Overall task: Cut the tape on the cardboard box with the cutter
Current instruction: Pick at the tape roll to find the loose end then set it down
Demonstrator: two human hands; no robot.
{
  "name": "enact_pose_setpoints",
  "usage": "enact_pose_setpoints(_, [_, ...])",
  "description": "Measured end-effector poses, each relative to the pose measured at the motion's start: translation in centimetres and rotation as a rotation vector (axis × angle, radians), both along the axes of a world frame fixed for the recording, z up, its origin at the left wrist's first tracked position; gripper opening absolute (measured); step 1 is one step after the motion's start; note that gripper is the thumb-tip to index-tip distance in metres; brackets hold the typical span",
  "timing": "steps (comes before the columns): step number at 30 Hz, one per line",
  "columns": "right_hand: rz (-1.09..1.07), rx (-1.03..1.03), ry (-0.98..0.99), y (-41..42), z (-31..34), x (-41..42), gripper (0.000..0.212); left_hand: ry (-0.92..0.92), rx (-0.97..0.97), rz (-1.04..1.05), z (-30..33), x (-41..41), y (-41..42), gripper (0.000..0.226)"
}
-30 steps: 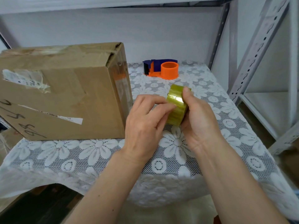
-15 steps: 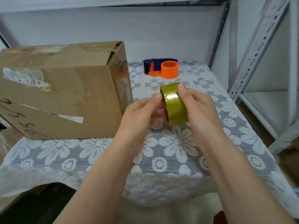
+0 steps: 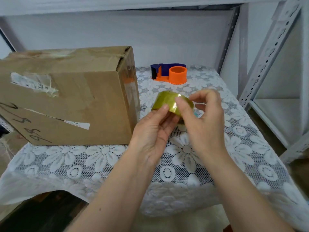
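A worn brown cardboard box (image 3: 70,96) stands on the left of the lace-covered table, with torn labels and clear tape on its side. An orange and dark blue tape cutter (image 3: 168,73) sits at the back of the table, away from both hands. A roll of yellowish clear tape (image 3: 167,102) is held above the table, just right of the box. My left hand (image 3: 153,131) grips the roll from below with the thumb on its outer face. My right hand (image 3: 202,118) pinches the roll's surface with thumb and fingers.
The table is covered by a white floral lace cloth (image 3: 100,158) that hangs over the front edge. Grey metal shelf uprights (image 3: 267,52) rise on the right, with a lower white shelf (image 3: 280,111) beyond. A white wall closes the back.
The tape roll has been turned from upright to lying more sideways and lifted slightly. My right hand's fingers have shifted onto the roll's outer face.
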State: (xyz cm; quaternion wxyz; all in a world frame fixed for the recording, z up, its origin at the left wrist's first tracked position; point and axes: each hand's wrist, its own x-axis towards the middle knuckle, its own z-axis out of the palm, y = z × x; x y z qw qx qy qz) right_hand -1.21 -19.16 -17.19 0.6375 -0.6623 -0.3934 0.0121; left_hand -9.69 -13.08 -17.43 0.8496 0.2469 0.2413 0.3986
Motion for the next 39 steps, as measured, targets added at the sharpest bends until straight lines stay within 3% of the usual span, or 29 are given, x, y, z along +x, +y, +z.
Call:
enact_pose_setpoints(3, [0.002,-0.095,-0.086,0.22,-0.67,-0.42,0.04,-0.001,-0.03,0.048,-0.26,0.31,0.16,0.033])
enact_pose_setpoints(6, [-0.019,-0.109,-0.091,0.26,-1.06,-0.14,0.031,-0.05,-0.046,0.035,-0.14,0.33,-0.05,0.029])
enact_pose_setpoints(15, [0.04,-0.051,0.192,0.15,-0.38,0.24,0.008,-0.065,-0.01,0.032,-0.28,0.5,-0.37,0.011])
enact_pose_setpoints(25, [0.037,0.007,0.282,0.34,-0.62,0.35,0.018,0.03,0.065,0.051,-0.41,0.49,-0.12,0.01])
enact_pose_setpoints(39, [0.069,0.036,0.35,0.32,-1.05,-0.26,0.02,-0.082,-0.043,-0.008,-0.13,0.41,-0.15,0.026])
